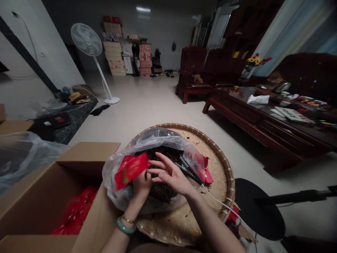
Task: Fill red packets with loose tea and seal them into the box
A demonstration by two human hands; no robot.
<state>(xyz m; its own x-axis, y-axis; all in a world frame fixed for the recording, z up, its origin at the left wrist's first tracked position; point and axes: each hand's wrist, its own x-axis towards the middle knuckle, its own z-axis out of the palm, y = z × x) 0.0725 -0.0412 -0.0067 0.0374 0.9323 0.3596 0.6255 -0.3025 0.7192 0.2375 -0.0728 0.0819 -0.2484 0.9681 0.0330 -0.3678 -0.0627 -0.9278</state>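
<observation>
My left hand is closed on a red packet, which is slightly blurred and tilted over the left side of a clear plastic bag. My right hand has its fingers spread and holds nothing, with the fingertips close to the packet's right edge. Dark dried leaves, like loose tea, fill the opened bag beneath both hands. Beside the right hand lies a black, tong-like device with a white cord. The bag rests on a round woven bamboo tray.
Left of the tray stands an open cardboard box with red packets inside. More red packets lie on the tray's right side. A black round stand base is on the right floor, near a dark wooden table. A white fan stands farther off.
</observation>
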